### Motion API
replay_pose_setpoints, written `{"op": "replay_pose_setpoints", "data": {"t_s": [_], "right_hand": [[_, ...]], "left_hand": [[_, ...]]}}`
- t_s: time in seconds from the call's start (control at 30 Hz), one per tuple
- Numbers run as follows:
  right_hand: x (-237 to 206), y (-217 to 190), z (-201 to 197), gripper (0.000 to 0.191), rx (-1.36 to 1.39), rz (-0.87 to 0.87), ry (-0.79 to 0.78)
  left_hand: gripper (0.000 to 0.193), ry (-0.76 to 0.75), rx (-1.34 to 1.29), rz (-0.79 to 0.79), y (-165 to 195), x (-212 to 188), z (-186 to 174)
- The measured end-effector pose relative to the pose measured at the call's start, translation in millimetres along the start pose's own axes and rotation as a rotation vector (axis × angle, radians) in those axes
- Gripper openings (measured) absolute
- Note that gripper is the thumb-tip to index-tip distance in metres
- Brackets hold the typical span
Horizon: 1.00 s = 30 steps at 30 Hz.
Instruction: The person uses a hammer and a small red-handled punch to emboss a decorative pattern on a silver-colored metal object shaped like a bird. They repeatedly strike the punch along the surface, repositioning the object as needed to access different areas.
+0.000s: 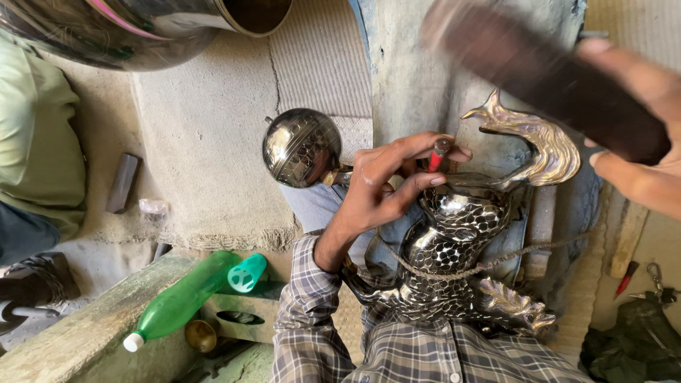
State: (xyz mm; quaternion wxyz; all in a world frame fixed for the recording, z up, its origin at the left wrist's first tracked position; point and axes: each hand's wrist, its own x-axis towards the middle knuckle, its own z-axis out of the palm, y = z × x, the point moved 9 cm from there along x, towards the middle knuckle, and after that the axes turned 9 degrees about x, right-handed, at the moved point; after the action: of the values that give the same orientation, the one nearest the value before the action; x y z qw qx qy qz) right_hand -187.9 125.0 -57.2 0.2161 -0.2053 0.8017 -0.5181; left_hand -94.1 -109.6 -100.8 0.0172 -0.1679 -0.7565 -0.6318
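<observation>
A shiny metal fish figure (454, 241) with engraved scales lies across my lap, tied round with a rope (489, 266). Its brass-coloured tail (539, 145) curls up to the right. My left hand (386, 188) pinches a small red-handled chisel (438, 154) upright on the fish's upper body. My right hand (638, 124) grips a dark wooden mallet (539, 71), raised and blurred above the chisel. A round engraved metal ball (301, 147) sits just left of my left hand.
A green plastic bottle (181, 301) and a teal cap-like piece (247, 273) lie at lower left on a wooden block. A large metal vessel (163, 28) is at top left beside another person's green sleeve (32, 135). A red-handled tool (627, 278) lies at right.
</observation>
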Motion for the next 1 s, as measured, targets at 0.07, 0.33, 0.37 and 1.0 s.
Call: {"op": "replay_pose_setpoints", "data": {"t_s": [0.07, 0.33, 0.37, 1.0], "right_hand": [[-1, 14, 15, 0.086, -0.739, -0.103, -0.257], [-20, 40, 8, 0.072, -0.615, -0.24, -0.204], [-19, 53, 8, 0.071, -0.541, -0.073, -0.202], [-108, 137, -25, 0.068, -0.115, 0.109, 0.326]], "left_hand": [[0.049, 0.015, 0.046, -0.01, -5, -3, -1], [0.04, -0.028, 0.065, -0.001, -11, -9, 0], [0.041, -0.013, -0.03, 0.047, -5, -8, -2], [0.052, -0.141, 0.158, -0.158, 5, 28, 30]]}}
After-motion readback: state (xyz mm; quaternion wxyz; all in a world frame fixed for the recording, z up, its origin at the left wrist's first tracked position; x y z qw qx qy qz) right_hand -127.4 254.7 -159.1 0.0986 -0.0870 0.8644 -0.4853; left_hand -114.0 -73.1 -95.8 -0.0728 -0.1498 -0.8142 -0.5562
